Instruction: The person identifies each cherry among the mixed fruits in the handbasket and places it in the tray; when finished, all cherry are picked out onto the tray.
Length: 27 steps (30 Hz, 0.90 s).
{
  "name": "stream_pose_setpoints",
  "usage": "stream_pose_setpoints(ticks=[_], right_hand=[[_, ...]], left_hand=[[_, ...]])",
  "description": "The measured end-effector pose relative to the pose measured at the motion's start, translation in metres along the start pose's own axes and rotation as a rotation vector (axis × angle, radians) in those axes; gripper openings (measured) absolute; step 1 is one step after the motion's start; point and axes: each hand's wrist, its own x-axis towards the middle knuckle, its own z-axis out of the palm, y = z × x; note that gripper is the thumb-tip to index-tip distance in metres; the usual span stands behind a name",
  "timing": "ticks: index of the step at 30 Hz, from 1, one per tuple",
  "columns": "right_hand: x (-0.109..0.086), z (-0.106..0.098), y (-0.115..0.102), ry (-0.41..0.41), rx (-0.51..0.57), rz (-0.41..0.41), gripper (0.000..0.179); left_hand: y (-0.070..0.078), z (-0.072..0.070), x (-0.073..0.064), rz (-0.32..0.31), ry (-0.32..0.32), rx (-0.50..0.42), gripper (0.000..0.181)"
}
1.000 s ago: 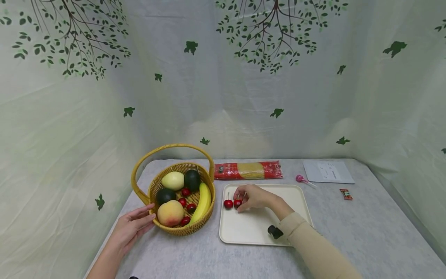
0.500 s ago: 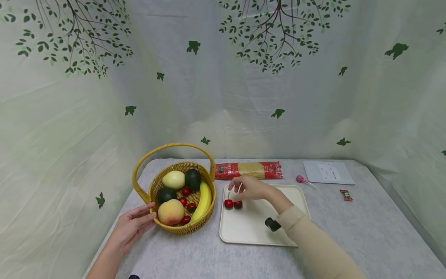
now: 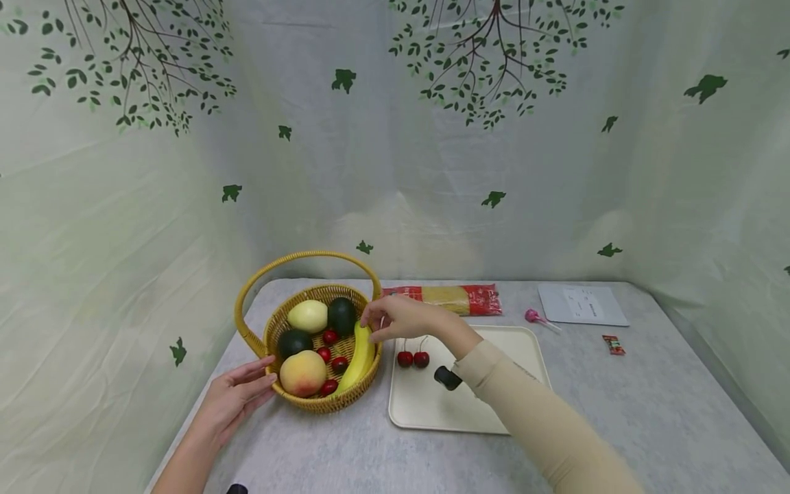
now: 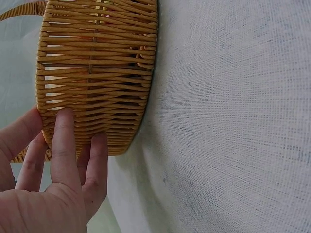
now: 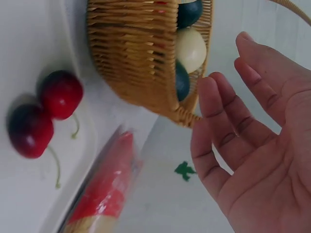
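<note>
A wicker basket (image 3: 317, 406) holds a peach (image 3: 302, 374), a banana (image 3: 360, 360), a pale yellow fruit (image 3: 307, 316), two dark green fruits (image 3: 342, 316) and several cherries (image 3: 339, 364). My left hand (image 3: 237, 398) touches the basket's left side with extended fingers, as the left wrist view confirms. Above the basket's right rim, near the banana's upper end, hovers my right hand (image 3: 401, 320). Its fingers are loosely bent and hold nothing in the right wrist view. Two stemmed cherries (image 5: 61, 95) lie side by side on the cream tray (image 3: 444, 415).
Behind the tray lies a red-and-yellow noodle packet (image 3: 453, 300). Farther right are a pink lollipop (image 3: 533, 316), a grey notebook (image 3: 582, 304) and a small red wrapped candy (image 3: 614, 345). The basket's tall handle (image 3: 308, 254) arches over the fruit.
My right hand has let go of the right-hand cherry on the tray, lifted, and moved left to the basket's right rim. My left hand stays at the basket.
</note>
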Motion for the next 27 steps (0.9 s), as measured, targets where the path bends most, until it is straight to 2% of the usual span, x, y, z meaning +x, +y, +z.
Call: stream_pose_setpoints(ticks=[7, 17, 21, 27], right_hand=[[0.025, 0.003, -0.021, -0.075, -0.029, -0.007, 0.025], [0.059, 0.018, -0.031, -0.173, -0.001, 0.043, 0.038], [0.071, 0.025, -0.032, -0.202, -0.004, 0.101, 0.041], [0.083, 0.032, -0.033, -0.246, 0.011, 0.219, 0.037]], left_hand=[[-0.001, -0.002, -0.001, 0.004, -0.003, 0.006, 0.043], [-0.001, -0.001, -0.001, 0.007, 0.000, 0.034, 0.056], [-0.002, -0.003, 0.001, 0.009, -0.006, 0.029, 0.057], [-0.003, -0.005, 0.001, 0.017, -0.007, 0.017, 0.056]])
